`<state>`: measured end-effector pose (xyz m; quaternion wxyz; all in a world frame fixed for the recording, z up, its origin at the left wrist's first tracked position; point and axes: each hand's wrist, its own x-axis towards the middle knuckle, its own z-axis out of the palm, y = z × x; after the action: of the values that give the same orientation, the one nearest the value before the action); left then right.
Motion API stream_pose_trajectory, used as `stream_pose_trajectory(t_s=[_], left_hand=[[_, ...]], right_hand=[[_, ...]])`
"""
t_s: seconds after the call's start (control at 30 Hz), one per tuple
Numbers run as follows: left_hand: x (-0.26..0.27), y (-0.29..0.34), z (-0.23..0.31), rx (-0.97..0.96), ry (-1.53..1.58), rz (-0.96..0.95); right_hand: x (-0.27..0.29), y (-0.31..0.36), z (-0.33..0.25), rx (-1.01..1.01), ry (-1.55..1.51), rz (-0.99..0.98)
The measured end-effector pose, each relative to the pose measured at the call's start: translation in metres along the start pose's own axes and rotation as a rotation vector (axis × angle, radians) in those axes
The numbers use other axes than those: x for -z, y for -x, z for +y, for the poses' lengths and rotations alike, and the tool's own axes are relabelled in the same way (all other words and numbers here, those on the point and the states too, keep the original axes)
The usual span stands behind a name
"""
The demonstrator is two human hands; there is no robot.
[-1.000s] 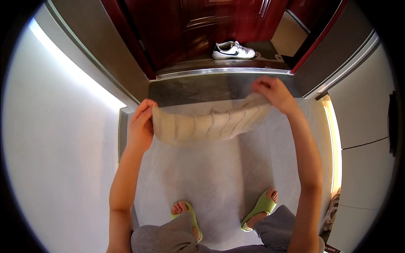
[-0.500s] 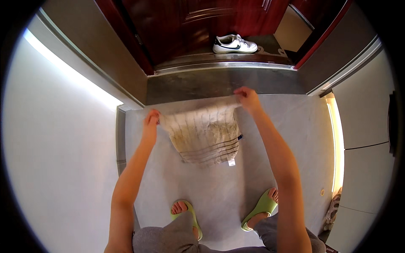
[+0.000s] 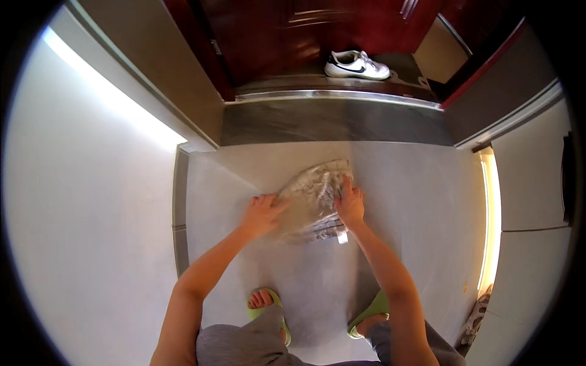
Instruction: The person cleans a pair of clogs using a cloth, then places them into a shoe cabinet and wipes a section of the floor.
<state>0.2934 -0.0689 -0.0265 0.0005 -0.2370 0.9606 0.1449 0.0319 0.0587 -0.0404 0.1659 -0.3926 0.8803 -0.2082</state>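
A beige cloth (image 3: 314,189) with dark stripes lies crumpled on the grey floor in front of me, a small white tag (image 3: 342,236) at its near right corner. My left hand (image 3: 262,215) is at the cloth's left edge, fingers spread, a little blurred. On the right side of the cloth rests my right hand (image 3: 350,204), its fingers stretched out and pointing away from me. Neither hand is wrapped round the cloth.
A dark red door (image 3: 262,43) stands beyond a metal-edged threshold (image 3: 329,94). A white sneaker (image 3: 357,65) sits by it. White walls or panels flank the floor. My feet are in green slippers (image 3: 372,312). Patterned footwear (image 3: 476,317) shows at the right.
The cloth was held up, stretched between both hands; it is now down on the floor, crumpled. My hands have come nearer each other and let go of its corners.
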Motion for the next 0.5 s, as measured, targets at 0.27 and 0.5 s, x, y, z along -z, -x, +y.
stream_pose_trajectory(t_s=[0.27,0.5], left_hand=[[0.007,0.022,-0.006,0.295,0.172,0.254],[0.001,0.009,-0.064,0.585,-0.005,0.461]], right_hand=[[-0.017,-0.098,-0.113,0.413,-0.369,0.103],[-0.095,-0.124,-0.228,0.76,-0.068,0.162]])
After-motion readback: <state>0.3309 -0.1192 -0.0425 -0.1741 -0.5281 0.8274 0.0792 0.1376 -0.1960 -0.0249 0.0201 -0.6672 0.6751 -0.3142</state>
